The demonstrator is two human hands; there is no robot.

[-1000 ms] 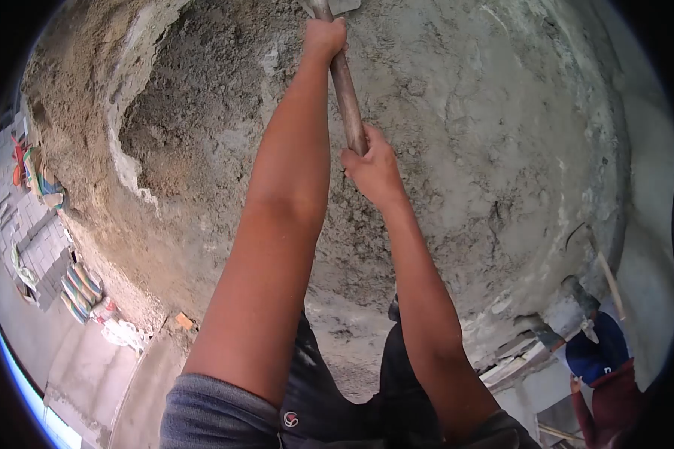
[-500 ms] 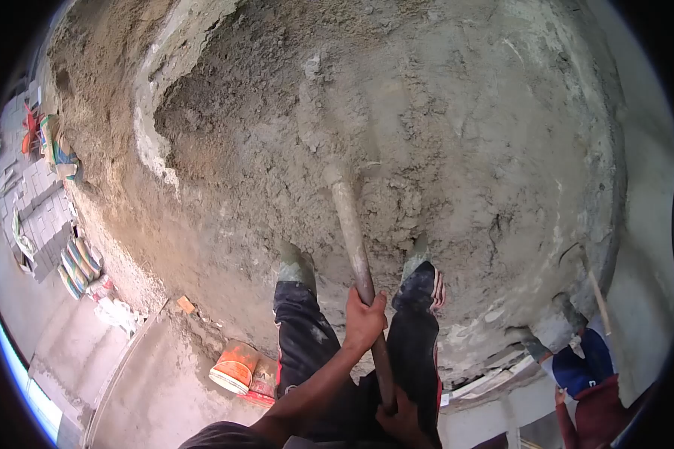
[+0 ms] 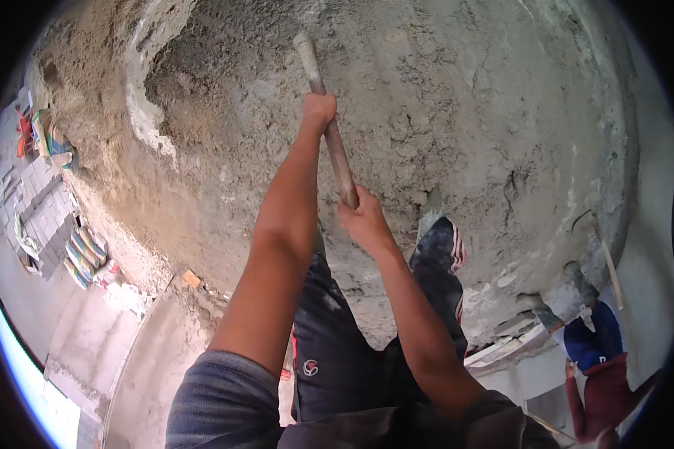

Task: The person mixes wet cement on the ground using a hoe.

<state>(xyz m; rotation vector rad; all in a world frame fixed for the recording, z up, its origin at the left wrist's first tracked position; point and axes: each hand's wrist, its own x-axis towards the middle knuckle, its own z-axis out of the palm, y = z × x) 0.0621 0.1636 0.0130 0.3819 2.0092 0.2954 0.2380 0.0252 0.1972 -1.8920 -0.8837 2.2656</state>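
Note:
Both my hands grip the long wooden handle of what looks like a hoe (image 3: 338, 161), held out in front of me. My left hand (image 3: 320, 110) is closed around it farther out, near its far end. My right hand (image 3: 365, 217) wraps the end nearer my body. The hoe's head cannot be made out against the grey mortar. Wet, lumpy mortar (image 3: 442, 120) spreads under and beyond the handle, and my boots stand in it.
Drier sand (image 3: 90, 97) borders the mortar at left. Striped sacks (image 3: 84, 257) and stacked paving blocks (image 3: 37, 183) lie farther left. At lower right is another person (image 3: 603, 393), with a long-handled tool (image 3: 610, 266) nearby. A brick piece (image 3: 192, 279) lies at the mortar's edge.
Both hands have moved forward, away from my body, with the hoe. My left arm now stretches out over the mortar and hides the orange bucket seen before.

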